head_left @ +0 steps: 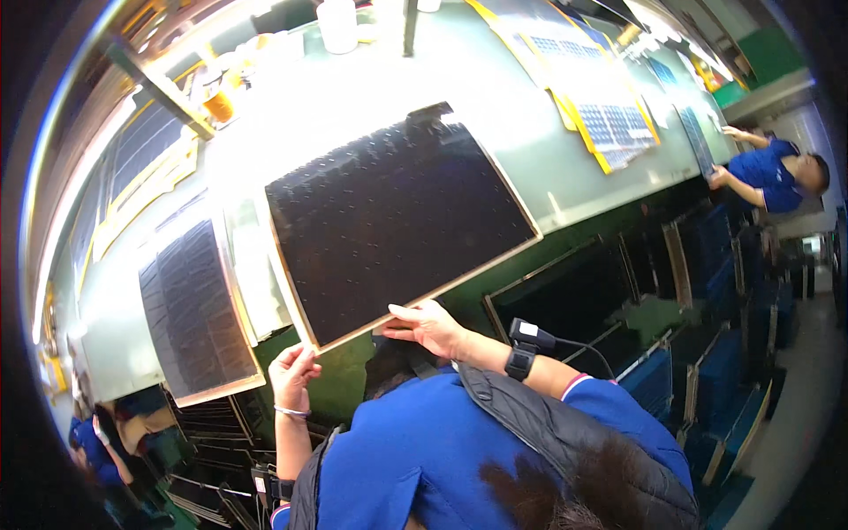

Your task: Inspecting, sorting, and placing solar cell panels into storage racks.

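A black rectangular solar panel with a thin pale border lies tilted across the pale worktop, its near edge jutting toward me. Small light dashes dot its dark face, and a dark tab sticks up at its far edge. At the near left corner, my left hand pinches the panel between thumb and fingers. My right hand grips the near edge further right, thumb on top and fingers partly hidden beneath.
Left of the panel lies another dark panel with a light border. Yellow-edged sheets with blue cells lie at the far right. A white container stands at the back. Panels in racks stand below. A co-worker handles a panel at right.
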The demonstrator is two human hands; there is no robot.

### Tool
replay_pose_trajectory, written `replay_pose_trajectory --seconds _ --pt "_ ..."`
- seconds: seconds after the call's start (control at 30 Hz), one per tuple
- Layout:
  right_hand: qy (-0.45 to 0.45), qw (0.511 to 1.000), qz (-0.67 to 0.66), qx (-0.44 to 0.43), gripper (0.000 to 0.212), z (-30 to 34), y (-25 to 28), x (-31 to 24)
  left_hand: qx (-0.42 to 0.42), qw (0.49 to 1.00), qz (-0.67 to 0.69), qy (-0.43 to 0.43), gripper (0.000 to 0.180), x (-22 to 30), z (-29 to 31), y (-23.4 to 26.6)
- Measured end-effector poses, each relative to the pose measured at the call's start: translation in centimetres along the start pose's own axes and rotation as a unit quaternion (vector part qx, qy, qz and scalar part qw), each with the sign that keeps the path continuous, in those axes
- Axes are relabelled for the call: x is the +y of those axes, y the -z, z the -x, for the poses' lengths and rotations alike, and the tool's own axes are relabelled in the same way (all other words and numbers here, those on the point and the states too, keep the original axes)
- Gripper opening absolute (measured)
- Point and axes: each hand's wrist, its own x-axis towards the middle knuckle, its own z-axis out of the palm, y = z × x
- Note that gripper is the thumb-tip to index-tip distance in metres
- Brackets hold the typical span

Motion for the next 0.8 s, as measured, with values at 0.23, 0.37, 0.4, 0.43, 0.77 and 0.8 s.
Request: replay_pose_trajectory --seconds 0.23,0.37,0.4,0.43,0.77,0.8 --pt "0.021 1.000 0.010 -0.021 0.026 0.1 -1.2 -1.4 -0.021 0.999 0.013 -0.025 0.015 0.9 -1.5 0.7" --pt "0.052 0.999 0.005 -0.003 0.025 0.7 -2.6 -1.3 0.070 0.954 -0.177 -0.230 0.029 2.7 -4.1 2.0" --pt "0.090 0.996 0.011 0.006 0.027 1.2 -3.4 -1.3 0.094 0.873 -0.339 -0.337 0.030 2.7 -5.7 2.9" --pt "0.072 0.997 0.016 0.027 0.026 1.9 -3.5 -1.7 0.088 0.830 -0.379 -0.399 0.044 4.1 -6.0 0.9" --pt "0.552 0.647 0.526 -0.011 0.063 8.2 -10.1 -13.2 0.224 0.840 -0.176 -0.463 0.035 13.5 -8.8 -8.1" --pt "0.520 0.586 0.617 0.068 0.062 6.1 -6.9 -13.3 0.210 0.868 -0.141 -0.427 0.037 13.4 -9.5 -8.6"
